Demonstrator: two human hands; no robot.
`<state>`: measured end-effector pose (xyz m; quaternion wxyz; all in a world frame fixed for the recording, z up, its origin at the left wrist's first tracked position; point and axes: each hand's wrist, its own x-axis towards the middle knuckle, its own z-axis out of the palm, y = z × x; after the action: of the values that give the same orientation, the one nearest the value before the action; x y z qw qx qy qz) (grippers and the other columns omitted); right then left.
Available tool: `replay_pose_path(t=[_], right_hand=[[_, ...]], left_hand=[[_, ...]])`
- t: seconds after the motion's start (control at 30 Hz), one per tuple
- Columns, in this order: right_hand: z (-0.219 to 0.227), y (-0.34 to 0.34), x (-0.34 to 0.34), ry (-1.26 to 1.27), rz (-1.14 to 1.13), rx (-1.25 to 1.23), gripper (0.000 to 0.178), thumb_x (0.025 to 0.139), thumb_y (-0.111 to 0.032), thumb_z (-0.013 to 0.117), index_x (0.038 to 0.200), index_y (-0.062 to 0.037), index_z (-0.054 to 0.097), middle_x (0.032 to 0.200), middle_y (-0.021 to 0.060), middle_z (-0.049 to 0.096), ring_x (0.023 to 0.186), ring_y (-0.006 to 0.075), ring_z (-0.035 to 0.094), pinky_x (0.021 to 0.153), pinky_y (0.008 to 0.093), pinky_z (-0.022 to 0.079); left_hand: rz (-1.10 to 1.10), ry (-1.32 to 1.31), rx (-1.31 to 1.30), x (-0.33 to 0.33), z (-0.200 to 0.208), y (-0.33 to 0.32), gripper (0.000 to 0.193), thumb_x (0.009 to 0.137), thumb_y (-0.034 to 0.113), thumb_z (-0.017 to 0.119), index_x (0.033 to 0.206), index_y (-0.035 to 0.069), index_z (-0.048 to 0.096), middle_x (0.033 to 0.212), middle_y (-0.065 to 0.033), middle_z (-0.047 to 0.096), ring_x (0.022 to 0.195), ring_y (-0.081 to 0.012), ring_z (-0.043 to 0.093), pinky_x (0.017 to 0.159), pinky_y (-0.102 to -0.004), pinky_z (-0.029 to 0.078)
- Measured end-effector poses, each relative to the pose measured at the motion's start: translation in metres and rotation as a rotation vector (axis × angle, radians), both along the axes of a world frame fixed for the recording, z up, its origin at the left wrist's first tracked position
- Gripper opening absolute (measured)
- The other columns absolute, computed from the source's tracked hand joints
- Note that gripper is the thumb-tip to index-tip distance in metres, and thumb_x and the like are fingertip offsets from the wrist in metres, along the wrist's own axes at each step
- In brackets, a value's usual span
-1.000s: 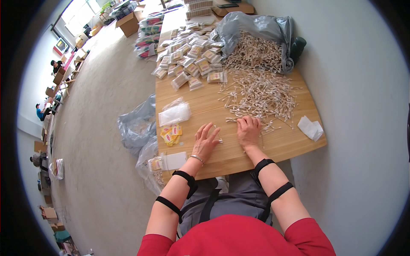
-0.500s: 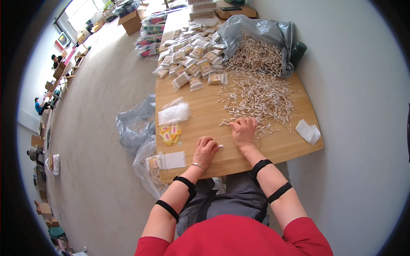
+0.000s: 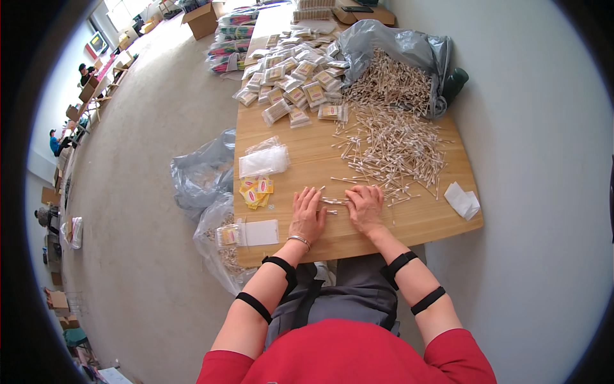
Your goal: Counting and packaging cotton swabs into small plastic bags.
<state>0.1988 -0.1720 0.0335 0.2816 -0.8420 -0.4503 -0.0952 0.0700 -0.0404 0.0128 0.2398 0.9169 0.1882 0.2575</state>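
Note:
Several cotton swabs (image 3: 334, 201) lie crosswise between my hands near the table's front edge. My left hand (image 3: 307, 216) rests over their left ends, its fingers bent and pressed together, with swab tips sticking out beside it. At the right ends, my right hand (image 3: 366, 210) is closed around the same swabs, fingertips down against the wood. Just beyond my right hand spreads a loose heap of swabs (image 3: 400, 150). Left of my left hand, a filled swab packet (image 3: 228, 235) sits by a white card (image 3: 262, 232).
Yellow printed labels (image 3: 257, 192) and clear bags (image 3: 263, 160) lie at left on the wooden table (image 3: 307, 144). Behind are piled swab packets (image 3: 288, 77) and a grey bag (image 3: 368, 45) spilling swabs. A white tissue (image 3: 462, 200) lies right, near the wall (image 3: 543, 192).
My left hand has moved forward, and my right hand has drawn slightly back from the heap. Several swabs now span the gap between them.

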Motion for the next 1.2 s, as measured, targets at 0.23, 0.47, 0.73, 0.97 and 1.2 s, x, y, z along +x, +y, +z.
replay_pose_path(t=[0.23,0.47,0.73,0.97,1.2], right_hand=[[0.001,0.003,0.004,0.043,-0.038,0.014,0.023,0.073,-0.020,0.069,0.095,-0.0153,0.068,0.096,-0.0010,0.056,0.100,0.0200,0.048,0.097,0.0391,0.030],[-0.010,0.000,0.003,0.031,0.094,0.046,0.012,0.074,-0.017,0.067,0.085,-0.0181,0.069,0.088,-0.0042,0.057,0.091,0.0174,0.051,0.089,0.0371,0.033],[-0.006,-0.007,0.017,0.009,0.045,0.023,0.004,0.074,-0.014,0.066,0.077,-0.0176,0.067,0.084,-0.0049,0.057,0.088,0.0173,0.052,0.087,0.0353,0.033],[-0.006,-0.010,0.032,0.018,-0.085,0.031,0.007,0.075,-0.013,0.065,0.079,-0.0177,0.067,0.084,-0.0041,0.058,0.090,0.0183,0.052,0.088,0.0354,0.034],[-0.003,0.012,0.019,0.032,-0.066,0.007,0.011,0.076,-0.011,0.061,0.082,-0.0176,0.068,0.084,-0.0020,0.061,0.091,0.0194,0.053,0.088,0.0361,0.035]], left_hand=[[-0.083,-0.092,-0.046,0.000,-0.003,0.002,0.025,0.083,0.014,0.062,0.106,0.006,0.061,0.114,-0.0107,0.059,0.115,-0.0283,0.051,0.105,-0.0448,0.033],[-0.080,-0.182,-0.075,0.003,-0.004,0.004,0.010,0.082,0.009,0.062,0.092,0.006,0.064,0.100,-0.0094,0.062,0.105,-0.0281,0.056,0.101,-0.0444,0.038],[-0.075,-0.214,-0.067,0.002,0.001,0.004,0.006,0.078,0.005,0.064,0.084,0.005,0.061,0.087,-0.0086,0.060,0.093,-0.0268,0.057,0.097,-0.0423,0.042],[-0.095,-0.219,-0.104,0.001,0.002,0.005,0.005,0.079,0.005,0.064,0.083,0.004,0.062,0.087,-0.0094,0.061,0.092,-0.0283,0.057,0.096,-0.0422,0.044],[-0.181,-0.148,-0.043,-0.001,0.005,0.005,0.012,0.078,0.005,0.064,0.090,0.005,0.062,0.092,-0.0101,0.060,0.096,-0.0301,0.056,0.098,-0.0430,0.042]])
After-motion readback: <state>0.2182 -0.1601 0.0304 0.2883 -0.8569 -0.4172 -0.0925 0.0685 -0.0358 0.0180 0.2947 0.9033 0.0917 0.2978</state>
